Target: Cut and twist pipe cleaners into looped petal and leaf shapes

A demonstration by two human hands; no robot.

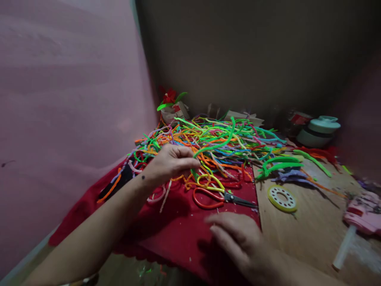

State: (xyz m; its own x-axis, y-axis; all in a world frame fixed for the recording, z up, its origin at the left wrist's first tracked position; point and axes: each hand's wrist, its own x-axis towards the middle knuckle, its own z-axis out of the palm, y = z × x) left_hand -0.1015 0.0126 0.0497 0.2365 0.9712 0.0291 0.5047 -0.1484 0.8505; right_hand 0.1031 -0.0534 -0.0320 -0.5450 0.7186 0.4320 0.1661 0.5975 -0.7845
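My left hand (175,159) pinches a bent green pipe cleaner (219,145) between thumb and fingers. Its long end curves up to the right, while a short piece hangs under the hand. My right hand (238,238), slightly blurred, hovers low over the red cloth (166,234) with thumb and index finger a little apart and nothing visible between them. Between the hands lie scissors (228,195) with one red and one yellow handle loop, blades toward the right. Behind my left hand spreads a big tangled heap of coloured pipe cleaners (205,133).
On the wooden tabletop (285,234) at right lie a yellow-edged tape roll (282,198), several folded green pipe cleaners (279,165) and a pink glue gun (363,214) with a glue stick. A pale green jar (318,131) stands behind. A pink wall (74,99) borders the left.
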